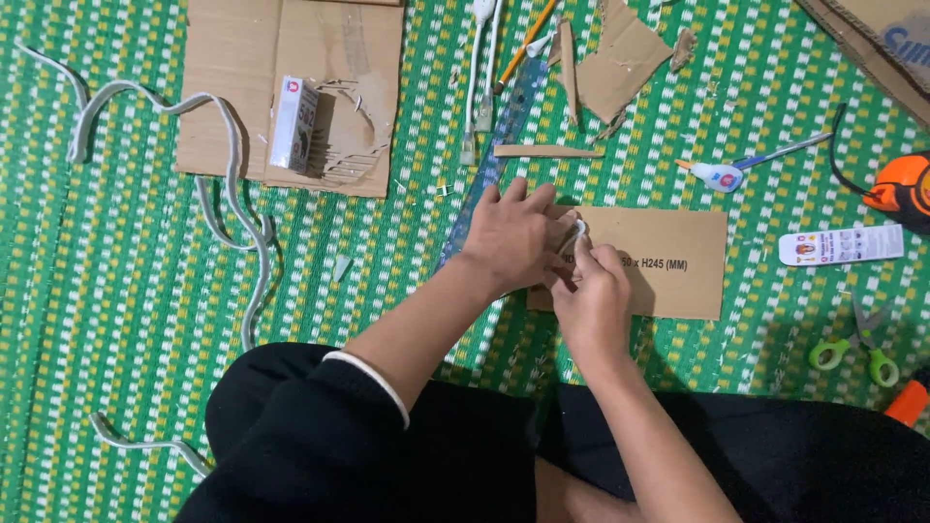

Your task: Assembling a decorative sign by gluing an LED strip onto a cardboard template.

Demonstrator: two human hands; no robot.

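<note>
My left hand (511,235) and my right hand (591,291) meet over the left end of a brown cardboard rectangle (668,261) lying on the green woven mat. Between the fingertips of both hands is a small white piece (578,232), partly hidden by the fingers. A blue ruler (492,167) runs diagonally under my left hand.
A large cardboard sheet (242,87) with a small white box (294,123) lies at the upper left, beside grey cord (232,184). Cardboard scraps (620,63), a pencil (526,44), a glue bottle (719,176), a white tube (841,246), green scissors (857,349) and an orange tape measure (901,189) surround the hands.
</note>
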